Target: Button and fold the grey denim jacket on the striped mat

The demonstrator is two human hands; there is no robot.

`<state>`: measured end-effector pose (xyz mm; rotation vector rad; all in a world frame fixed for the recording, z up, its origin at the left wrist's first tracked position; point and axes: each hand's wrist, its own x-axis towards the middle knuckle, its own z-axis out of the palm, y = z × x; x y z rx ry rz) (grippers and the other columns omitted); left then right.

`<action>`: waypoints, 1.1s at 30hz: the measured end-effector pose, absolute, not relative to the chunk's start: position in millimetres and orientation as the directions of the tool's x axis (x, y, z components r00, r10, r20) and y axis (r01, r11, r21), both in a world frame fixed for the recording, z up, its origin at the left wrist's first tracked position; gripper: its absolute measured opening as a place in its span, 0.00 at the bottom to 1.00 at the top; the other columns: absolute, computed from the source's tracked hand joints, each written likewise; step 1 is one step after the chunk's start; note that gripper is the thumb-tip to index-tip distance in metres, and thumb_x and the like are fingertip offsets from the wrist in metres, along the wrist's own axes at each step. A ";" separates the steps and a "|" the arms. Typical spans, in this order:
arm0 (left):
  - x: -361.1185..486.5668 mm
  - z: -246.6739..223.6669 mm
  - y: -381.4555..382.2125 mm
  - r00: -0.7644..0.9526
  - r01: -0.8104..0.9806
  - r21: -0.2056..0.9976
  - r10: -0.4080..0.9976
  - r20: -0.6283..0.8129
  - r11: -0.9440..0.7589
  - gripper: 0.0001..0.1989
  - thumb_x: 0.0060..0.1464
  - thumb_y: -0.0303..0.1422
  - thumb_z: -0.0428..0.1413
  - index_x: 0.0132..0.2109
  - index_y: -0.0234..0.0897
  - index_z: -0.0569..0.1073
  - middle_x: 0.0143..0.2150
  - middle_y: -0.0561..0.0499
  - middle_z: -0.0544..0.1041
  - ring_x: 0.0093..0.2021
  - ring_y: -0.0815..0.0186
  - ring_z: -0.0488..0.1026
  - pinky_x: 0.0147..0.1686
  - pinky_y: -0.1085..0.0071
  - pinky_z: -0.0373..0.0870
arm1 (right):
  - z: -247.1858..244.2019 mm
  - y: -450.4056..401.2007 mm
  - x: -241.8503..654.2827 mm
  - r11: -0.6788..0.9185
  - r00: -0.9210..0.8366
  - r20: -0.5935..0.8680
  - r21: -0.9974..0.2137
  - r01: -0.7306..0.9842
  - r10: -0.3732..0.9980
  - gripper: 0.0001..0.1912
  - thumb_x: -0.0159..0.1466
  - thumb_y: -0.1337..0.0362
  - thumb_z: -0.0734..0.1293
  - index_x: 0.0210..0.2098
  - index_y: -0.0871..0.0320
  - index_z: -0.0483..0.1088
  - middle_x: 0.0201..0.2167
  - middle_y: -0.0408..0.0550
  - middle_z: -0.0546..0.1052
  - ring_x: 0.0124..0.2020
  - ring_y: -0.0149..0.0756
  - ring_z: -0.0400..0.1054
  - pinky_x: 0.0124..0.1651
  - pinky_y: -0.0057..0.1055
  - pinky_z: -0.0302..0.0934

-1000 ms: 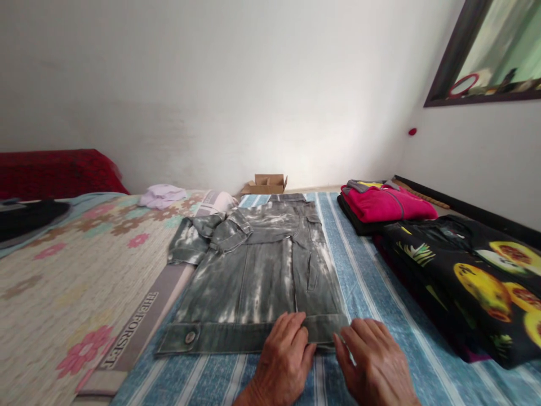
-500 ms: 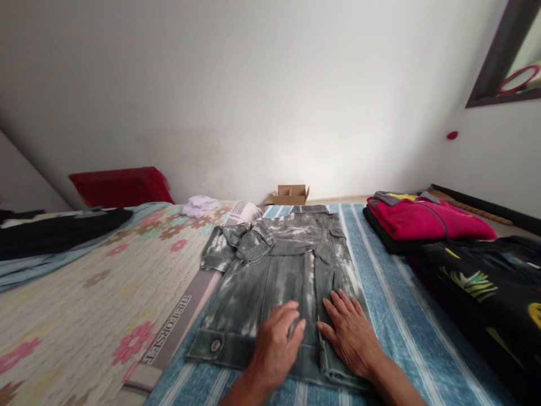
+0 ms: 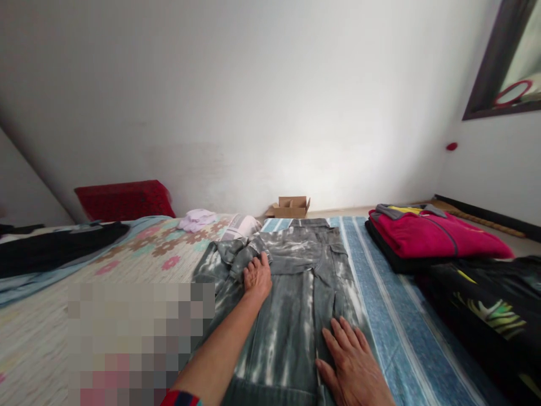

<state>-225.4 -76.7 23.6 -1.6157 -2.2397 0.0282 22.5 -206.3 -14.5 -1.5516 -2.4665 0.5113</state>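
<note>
A grey-green denim jacket with whitish washed streaks lies face down and spread out, its collar end toward the wall. My left hand reaches out over its left side. The fingers are curled down at the cuff of the folded-over sleeve, closed on the cloth; their tips are partly hidden. Flat on the jacket's lower right side rests my right hand, fingers spread and holding nothing. Along the right, the jacket's edge is folded inward in a long strip.
Beneath the jacket is a blue striped sheet; a flowered cover lies to the left. Folded clothes include a pink garment and a black printed one. A cardboard box stands by the wall. Lilac cloth lies far left.
My left hand has moved forward and left, from above the jacket's hem to the sleeve cuff. The right hand stays flat on the right side. The view has tilted up slightly.
</note>
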 end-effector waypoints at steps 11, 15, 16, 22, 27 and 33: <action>-240.4 27.9 -56.1 -0.176 0.934 -0.288 0.974 0.144 0.212 0.28 0.52 0.22 0.50 0.61 0.28 0.56 0.47 0.32 0.72 0.48 0.52 0.71 0.44 0.61 0.66 | -18.3 -202.3 24.4 0.392 -0.455 -0.042 -0.444 0.806 0.889 0.34 0.65 0.42 0.52 0.62 0.55 0.59 0.65 0.51 0.51 0.67 0.51 0.36 0.65 0.55 0.37; -245.8 31.3 -57.3 -0.138 0.942 -0.292 0.985 0.104 0.163 0.25 0.53 0.22 0.48 0.59 0.25 0.57 0.45 0.33 0.74 0.48 0.52 0.72 0.45 0.61 0.66 | -16.8 -202.2 24.4 0.388 -0.451 -0.042 -0.444 0.808 0.892 0.34 0.65 0.42 0.52 0.62 0.55 0.59 0.66 0.51 0.51 0.67 0.51 0.36 0.66 0.54 0.36; -247.5 32.2 -57.9 -0.131 0.944 -0.291 0.987 0.095 0.154 0.24 0.53 0.22 0.47 0.58 0.25 0.58 0.44 0.33 0.74 0.48 0.52 0.72 0.45 0.61 0.66 | -16.4 -202.5 24.5 0.387 -0.450 -0.043 -0.442 0.810 0.892 0.34 0.65 0.42 0.52 0.62 0.55 0.59 0.66 0.51 0.51 0.67 0.51 0.36 0.66 0.54 0.36; -255.1 36.9 -57.0 -0.078 0.955 -0.284 0.996 0.042 0.086 0.24 0.51 0.21 0.48 0.57 0.30 0.61 0.47 0.34 0.73 0.50 0.53 0.71 0.46 0.61 0.66 | -14.9 -205.1 25.2 0.383 -0.444 -0.042 -0.438 0.814 0.895 0.34 0.65 0.42 0.51 0.62 0.54 0.60 0.65 0.50 0.53 0.67 0.50 0.37 0.66 0.53 0.37; -259.3 40.0 -52.3 -0.056 0.959 -0.276 0.998 0.025 0.061 0.23 0.50 0.19 0.48 0.55 0.32 0.63 0.49 0.36 0.72 0.51 0.53 0.70 0.46 0.61 0.66 | -14.3 -205.0 25.4 0.379 -0.439 -0.043 -0.434 0.817 0.897 0.33 0.65 0.42 0.52 0.62 0.54 0.60 0.65 0.50 0.52 0.67 0.49 0.37 0.66 0.52 0.37; -263.7 41.9 -51.4 -0.068 0.965 -0.251 0.997 0.038 0.076 0.20 0.53 0.20 0.46 0.53 0.36 0.65 0.47 0.40 0.74 0.48 0.57 0.72 0.45 0.63 0.67 | -14.8 -204.4 25.6 0.376 -0.438 -0.049 -0.436 0.818 0.898 0.33 0.65 0.43 0.53 0.62 0.54 0.60 0.65 0.50 0.53 0.67 0.50 0.37 0.66 0.52 0.37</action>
